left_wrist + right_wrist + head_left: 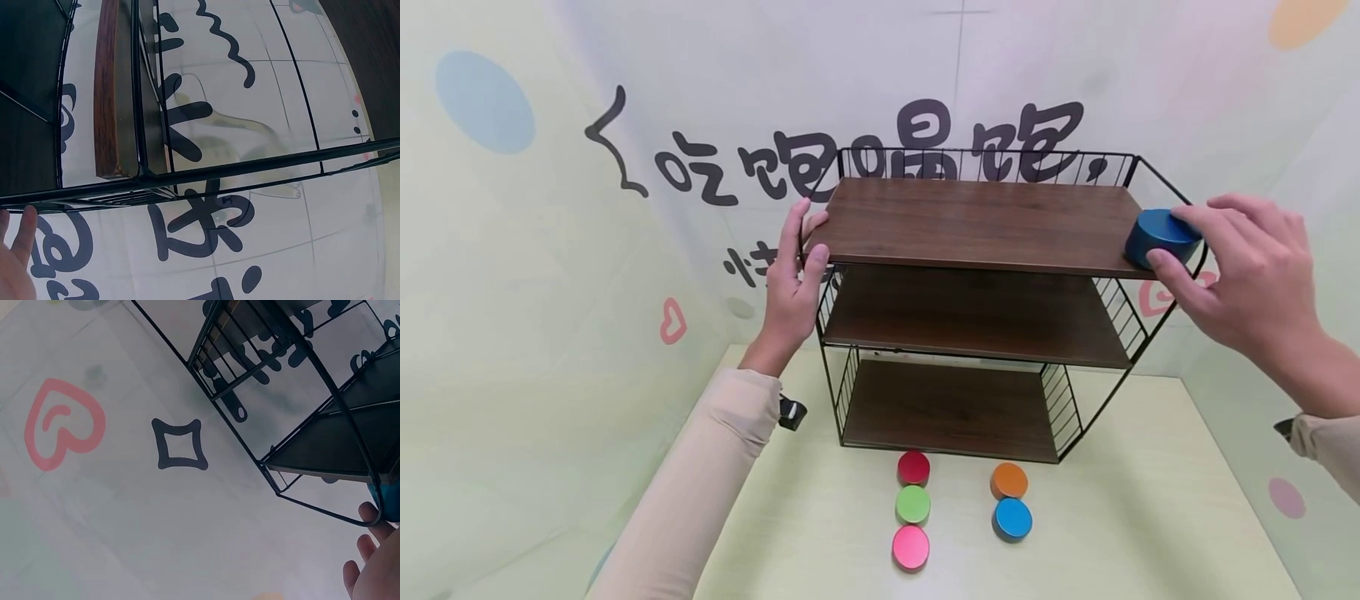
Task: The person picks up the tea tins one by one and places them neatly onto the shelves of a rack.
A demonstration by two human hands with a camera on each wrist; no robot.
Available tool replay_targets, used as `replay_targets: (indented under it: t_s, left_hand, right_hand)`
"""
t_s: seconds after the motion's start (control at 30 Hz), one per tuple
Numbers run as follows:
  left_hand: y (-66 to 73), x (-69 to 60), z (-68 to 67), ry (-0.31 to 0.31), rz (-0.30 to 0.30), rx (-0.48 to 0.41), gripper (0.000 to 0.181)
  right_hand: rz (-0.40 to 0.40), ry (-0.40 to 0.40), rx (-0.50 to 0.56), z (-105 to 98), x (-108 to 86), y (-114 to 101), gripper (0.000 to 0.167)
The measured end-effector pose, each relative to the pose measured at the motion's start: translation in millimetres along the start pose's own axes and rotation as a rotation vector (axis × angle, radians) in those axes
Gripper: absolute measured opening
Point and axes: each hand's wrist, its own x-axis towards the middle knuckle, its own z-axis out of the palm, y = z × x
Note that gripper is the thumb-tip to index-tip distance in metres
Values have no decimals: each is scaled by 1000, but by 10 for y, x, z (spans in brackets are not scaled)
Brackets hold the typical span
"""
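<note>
A three-tier shelf rack point(981, 221) with dark wood boards and a black wire frame stands on the pale table. On its top board, at the front right corner, sits a dark blue round tin point(1161, 237). My right hand point(1255, 267) holds that tin between thumb and fingers; in the right wrist view only a bit of the blue tin point(390, 501) shows beside the fingers. My left hand point(795, 283) grips the rack's front left corner, its thumb at the board's front edge and its fingers over the side rail.
In front of the rack, a red tin point(913, 468), a green tin point(913, 504) and a pink tin point(911, 547) form a column. Right of them stand an orange tin point(1009, 481) and a lighter blue tin point(1012, 519). A printed curtain hangs behind.
</note>
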Motion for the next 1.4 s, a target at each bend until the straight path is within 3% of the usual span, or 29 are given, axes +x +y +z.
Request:
replay_targets:
  t_s: [0.2,0.83,0.97,1.07,1.3,1.4]
  left_hand:
    - [346,24,2,0,-18,-12,48]
    - [370,9,-9,-3,-53,-2,47]
    - [377,9,-4,-5,-51,-7,47]
    - [358,4,0,-3,-40,-10,48]
    - [22,-17,16,13,-28,-15,51]
    - [-33,-15,21,12,-7,-11,52]
  right_hand:
    - [11,-7,-2,8,-4,24,74]
    - [16,-10,8,29,-38,-2,77]
    - [27,39,9,19,-51,-35,81]
    - [42,96,15,-7,-62,-74,83]
    - [102,167,35,-95,-157,-192,88]
    - [123,190,32,-110,-260,-213,87]
